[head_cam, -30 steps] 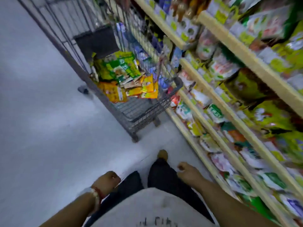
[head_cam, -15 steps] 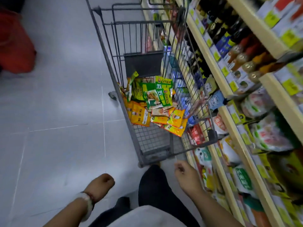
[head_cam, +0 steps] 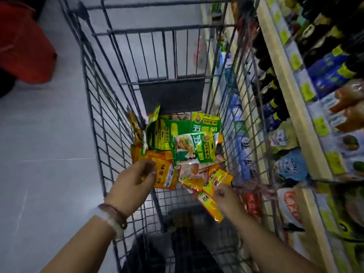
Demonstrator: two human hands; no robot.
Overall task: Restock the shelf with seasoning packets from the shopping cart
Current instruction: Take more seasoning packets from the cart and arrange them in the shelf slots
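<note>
Inside the wire cart point(head_cam: 102, 107), left hand point(head_cam: 131, 182) pinches a glossy yellow packet point(head_cam: 165, 175); right hand point(head_cam: 224, 196) grips a crinkled yellow one point(head_cam: 209, 206).

Grey tiled floor point(head_cam: 45, 154) fills the left of my view. Something red point(head_cam: 23, 46), blurred, sits at upper left. Light is dim.
</note>
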